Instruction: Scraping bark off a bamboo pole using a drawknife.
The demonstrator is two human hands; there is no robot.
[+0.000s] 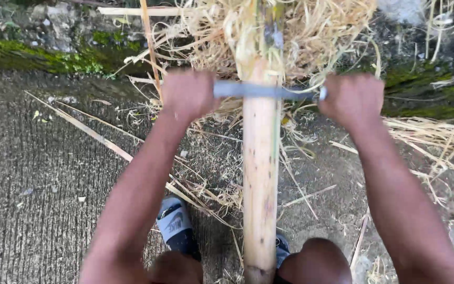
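Knees (316, 260) (bare); hands (187, 94) grip blade (261, 90) across pole (260, 173)

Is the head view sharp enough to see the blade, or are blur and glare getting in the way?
Head view: even daylight, no hard glare. The left hand and right hand are motion-smeared, and the blade between them reads as a soft grey bar across the pole. The concrete ground and straw shavings stay fairly crisp. The bare pole looks bright but keeps its detail.
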